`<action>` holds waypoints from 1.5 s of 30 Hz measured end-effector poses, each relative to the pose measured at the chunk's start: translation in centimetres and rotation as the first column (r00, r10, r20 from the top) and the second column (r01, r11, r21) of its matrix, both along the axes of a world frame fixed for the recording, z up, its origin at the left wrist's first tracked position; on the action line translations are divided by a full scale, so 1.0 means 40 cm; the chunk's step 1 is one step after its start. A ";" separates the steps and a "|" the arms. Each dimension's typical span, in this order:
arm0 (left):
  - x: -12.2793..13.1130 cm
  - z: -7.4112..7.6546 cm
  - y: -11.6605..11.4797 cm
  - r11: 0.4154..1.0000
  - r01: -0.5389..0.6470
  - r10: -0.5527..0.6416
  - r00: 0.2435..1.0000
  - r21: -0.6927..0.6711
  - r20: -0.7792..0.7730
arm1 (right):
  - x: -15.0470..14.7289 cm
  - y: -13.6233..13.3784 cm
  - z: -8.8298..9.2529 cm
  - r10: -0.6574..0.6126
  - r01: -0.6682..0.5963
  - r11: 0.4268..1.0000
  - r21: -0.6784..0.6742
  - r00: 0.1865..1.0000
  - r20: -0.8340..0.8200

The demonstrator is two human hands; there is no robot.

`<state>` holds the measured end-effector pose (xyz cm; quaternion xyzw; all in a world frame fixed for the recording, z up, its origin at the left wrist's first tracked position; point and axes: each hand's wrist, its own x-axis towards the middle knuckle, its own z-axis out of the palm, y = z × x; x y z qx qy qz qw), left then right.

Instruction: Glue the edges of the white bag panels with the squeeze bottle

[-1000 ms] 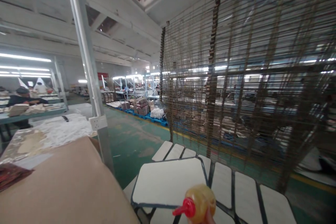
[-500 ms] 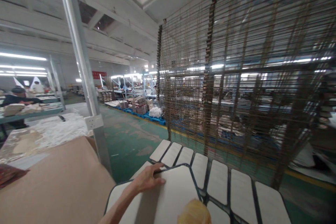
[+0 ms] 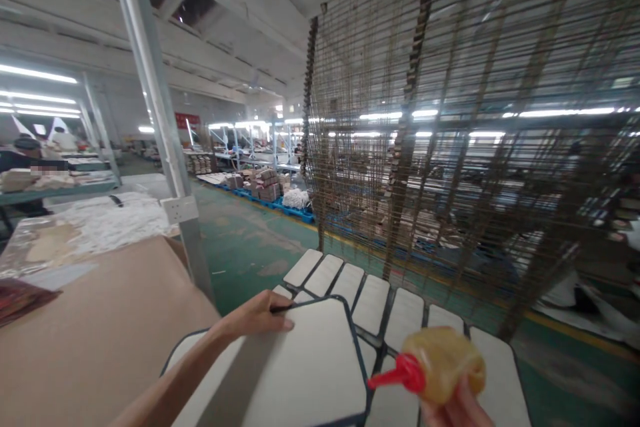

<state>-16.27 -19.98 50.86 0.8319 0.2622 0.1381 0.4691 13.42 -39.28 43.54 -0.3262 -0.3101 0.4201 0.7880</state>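
My left hand [image 3: 263, 313] is closed on the far edge of a large off-white panel [image 3: 295, 360] with a dark rim, thumb on its face and the other fingers under the edge. In my right hand [image 3: 460, 403] is a squeeze bottle [image 3: 447, 360] holding yellowish contents, tipped on its side. Its red nozzle [image 3: 397, 375] points left, above the panel's right edge. Rows of smaller off-white panels [image 3: 407, 317] with dark borders lie beyond and to the right. Part of another dark-rimmed panel [image 3: 183, 347] shows behind my left forearm.
A tall wire rack [image 3: 360, 127] stands beyond the small panels. On the left are a brown-covered table [image 3: 115, 320], a white cloth pile [image 3: 120, 220] and a metal post [image 3: 155, 80] with a socket box [image 3: 180, 209]. A person [image 3: 30, 153] sits at a far-left table.
The squeeze bottle has come up and to the right, so its red nozzle and my right hand now show. My left hand keeps hold of the panel, slightly further left in view.
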 end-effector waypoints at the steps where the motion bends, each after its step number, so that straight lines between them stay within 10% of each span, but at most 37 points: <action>1: -0.005 0.008 -0.008 1.000 0.013 -0.013 1.000 -0.019 -0.012 | 0.023 0.009 0.016 -0.046 0.045 0.999 -0.022 0.998 -0.040; 10: -0.027 0.085 -0.063 0.985 0.104 -0.117 0.989 -0.141 -0.088 | 0.033 0.061 0.191 -0.270 0.267 0.962 0.052 0.960 0.072; 45: -0.053 0.107 -0.072 0.931 0.180 -0.202 0.979 -0.319 -0.036 | 0.010 -0.021 0.212 0.005 0.004 0.999 -0.048 0.980 0.200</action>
